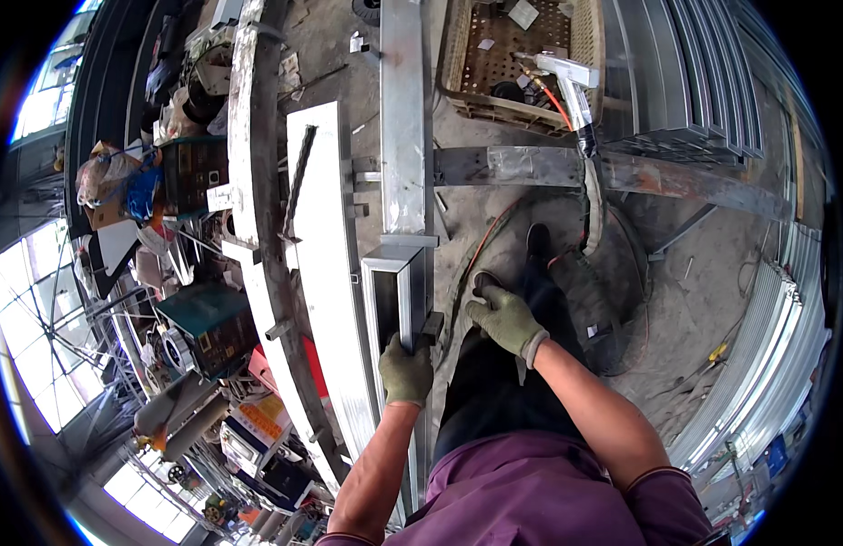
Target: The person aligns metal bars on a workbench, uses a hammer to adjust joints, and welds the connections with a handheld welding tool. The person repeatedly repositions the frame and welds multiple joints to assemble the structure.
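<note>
My left hand (406,371), in a green knit glove, is closed on the near end of a short silver metal channel (413,278). That channel lies along a long galvanized steel beam (405,118) running away from me. Its far end meets a small flat plate edge (410,241). Off to the right, my right hand (508,320), gloved alike, hovers above my dark trousers with its fingers loosely apart. Nothing shows in it, though its palm side is hidden.
Long white bars (321,227) run along the left, beside cluttered machines and a green box (212,318). A plastic crate (522,109) stands ahead, with a taped hand tool (576,91) and hose across its rim. Stacked metal profiles (740,355) lie right; cables loop over the floor.
</note>
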Tool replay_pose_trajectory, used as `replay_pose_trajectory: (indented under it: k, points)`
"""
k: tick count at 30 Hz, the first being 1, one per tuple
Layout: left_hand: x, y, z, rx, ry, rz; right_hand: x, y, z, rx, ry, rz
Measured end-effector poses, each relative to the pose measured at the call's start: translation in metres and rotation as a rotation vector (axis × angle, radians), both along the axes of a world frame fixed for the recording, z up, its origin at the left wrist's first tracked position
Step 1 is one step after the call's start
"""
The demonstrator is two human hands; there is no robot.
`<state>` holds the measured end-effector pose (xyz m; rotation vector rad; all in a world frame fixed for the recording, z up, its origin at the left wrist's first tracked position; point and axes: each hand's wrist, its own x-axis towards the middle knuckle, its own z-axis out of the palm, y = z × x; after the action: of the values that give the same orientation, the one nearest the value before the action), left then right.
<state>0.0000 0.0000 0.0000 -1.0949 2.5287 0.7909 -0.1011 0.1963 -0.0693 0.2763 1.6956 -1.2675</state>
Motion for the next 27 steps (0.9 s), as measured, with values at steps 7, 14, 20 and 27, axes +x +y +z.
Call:
replay_pose_trajectory:
  k: [7,14,20,27]
  points:
    - [-0.010,0.006,0.006,0.070,-0.058,0.036,-0.045,-0.039,0.038,-0.048,0.569,-0.019]
    - [-0.008,0.008,0.005,0.032,-0.041,-0.009,-0.074,-0.065,0.039,-0.103,0.809,0.235]
    - [-0.012,0.014,0.004,-0.010,-0.092,-0.009,-0.078,-0.063,0.037,-0.070,0.835,0.354]
    - [-0.007,0.010,-0.006,0.040,-0.073,-0.012,-0.051,-0.071,0.033,-0.037,0.599,0.125]
